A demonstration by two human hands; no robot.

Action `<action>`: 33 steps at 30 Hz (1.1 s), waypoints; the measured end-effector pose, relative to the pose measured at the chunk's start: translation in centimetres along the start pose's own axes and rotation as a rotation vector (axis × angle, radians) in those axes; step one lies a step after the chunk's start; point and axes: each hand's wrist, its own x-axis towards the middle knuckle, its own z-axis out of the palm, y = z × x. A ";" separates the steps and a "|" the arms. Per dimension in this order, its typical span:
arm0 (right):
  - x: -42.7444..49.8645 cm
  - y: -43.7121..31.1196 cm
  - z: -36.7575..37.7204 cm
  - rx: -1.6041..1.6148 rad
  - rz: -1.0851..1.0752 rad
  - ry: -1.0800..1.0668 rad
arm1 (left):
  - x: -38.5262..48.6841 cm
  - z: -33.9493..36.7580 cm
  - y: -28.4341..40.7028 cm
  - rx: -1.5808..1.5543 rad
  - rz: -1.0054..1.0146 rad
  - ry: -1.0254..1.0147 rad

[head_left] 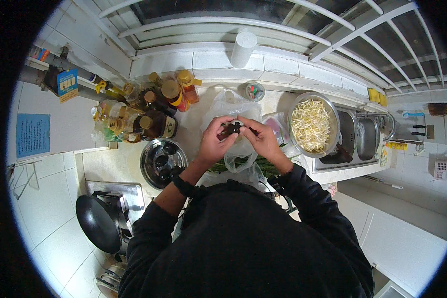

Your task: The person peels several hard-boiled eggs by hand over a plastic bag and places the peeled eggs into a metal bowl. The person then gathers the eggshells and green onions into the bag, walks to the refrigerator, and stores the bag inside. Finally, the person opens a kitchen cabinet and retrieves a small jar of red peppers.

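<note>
Between the fingertips of both hands is a dark, shiny egg that looks like a preserved egg point(235, 127), with a paler patch of shell on its far side. My left hand point(215, 142) grips it from the left. From the right, my right hand point(263, 142) pinches it with thumb and forefinger. Below the hands spreads a clear plastic bag point(229, 104); its contents are hard to make out. Long green stalks, perhaps chives point(270, 167), lie close to my body, partly under plastic. To the left, a steel bowl point(146, 172) holds several dark, glossy rounded pieces like the egg.
Bean sprouts point(310, 124) fill a steel basin point(298, 146) at the right, beside a double sink point(347, 130). Bottles point(159, 124) crowd the back left. A small jar point(254, 91) stands near the wall. A black wok point(97, 223) sits on the stove at the lower left.
</note>
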 end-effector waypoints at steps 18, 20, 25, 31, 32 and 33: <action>0.4 0.7 -0.2 -0.062 0.108 0.028 | -0.6 -0.4 0.5 -0.157 -0.077 0.010; 0.4 1.3 -0.2 -0.114 0.100 0.056 | -0.6 -0.6 0.4 -0.203 -0.151 0.048; 0.1 2.1 -0.2 -0.517 -0.356 0.118 | -0.5 -0.9 -0.3 -0.100 -0.214 0.087; -0.3 2.0 0.7 0.144 0.258 -0.031 | -1.0 -0.2 -0.6 0.162 0.019 0.012; -0.3 1.9 0.7 0.211 0.276 -0.062 | -0.9 -0.1 -0.7 0.176 0.043 0.020; -0.3 1.9 0.7 0.235 0.241 -0.069 | -0.7 0.0 -0.8 0.190 0.068 0.030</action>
